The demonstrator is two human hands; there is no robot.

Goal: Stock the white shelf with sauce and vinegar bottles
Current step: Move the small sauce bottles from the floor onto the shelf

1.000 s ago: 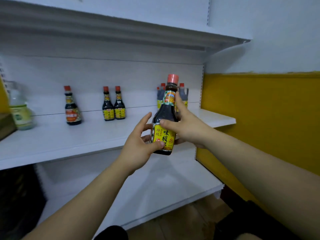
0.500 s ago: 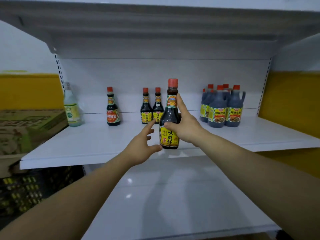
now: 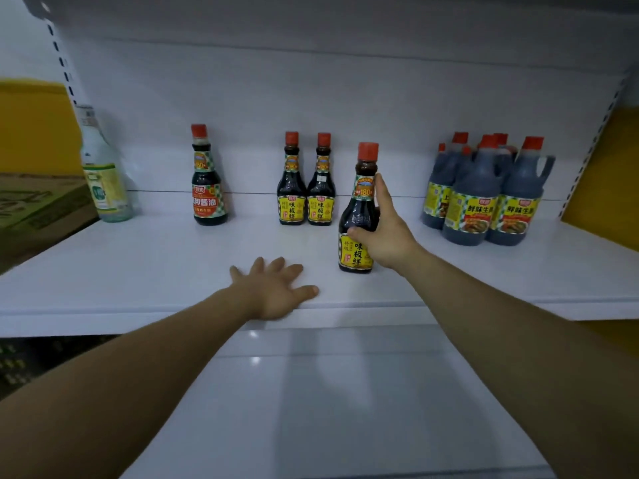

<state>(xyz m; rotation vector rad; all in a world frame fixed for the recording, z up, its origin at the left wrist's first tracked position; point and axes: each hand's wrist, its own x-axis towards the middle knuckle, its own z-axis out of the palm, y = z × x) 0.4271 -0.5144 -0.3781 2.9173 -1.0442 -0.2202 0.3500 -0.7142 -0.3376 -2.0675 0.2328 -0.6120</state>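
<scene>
A dark sauce bottle with a red cap and yellow label stands upright near the front of the white shelf. My right hand grips its body from the right, thumb across the front and forefinger up along the neck. My left hand lies flat on the shelf's front edge, fingers spread, holding nothing. Behind stand two matching yellow-label bottles, a red-label sauce bottle to their left, and a pale vinegar bottle at the far left.
Several large dark jugs with handles cluster at the shelf's right end. A cardboard box sits beyond the left end. Another white shelf runs below, and one hangs overhead. Yellow wall shows on both sides.
The view has moved closer to the shelf. My right hand has set the bottle down onto the shelf. My left hand has left the bottle and now lies flat on the shelf edge.
</scene>
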